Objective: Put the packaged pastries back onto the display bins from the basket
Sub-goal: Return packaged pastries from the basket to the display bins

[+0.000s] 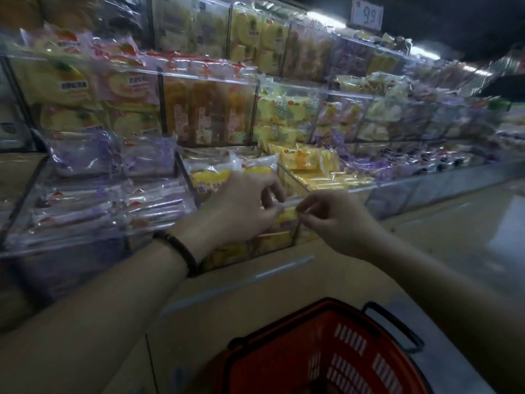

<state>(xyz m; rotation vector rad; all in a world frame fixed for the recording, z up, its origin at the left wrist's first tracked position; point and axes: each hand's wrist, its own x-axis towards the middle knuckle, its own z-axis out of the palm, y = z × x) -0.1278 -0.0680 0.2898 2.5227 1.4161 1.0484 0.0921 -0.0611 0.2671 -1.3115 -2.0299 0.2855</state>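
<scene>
1. Gripping one end of a yellow packaged pastry (pixel 287 216) with the left hand (pixel 241 206), fingers curled round the wrapper.
2. Pinching the other end with the right hand (pixel 335 223), thumb and fingertips closed on it.
3. Holding that pastry at the front rim of a clear display bin (pixel 335 191) stocked with similar yellow packs.
4. Leaning over a red basket (pixel 326 351) low beneath the arms, its inside too dark to tell.
5. Wearing a dark bracelet (pixel 181 251) on the left wrist.
</scene>
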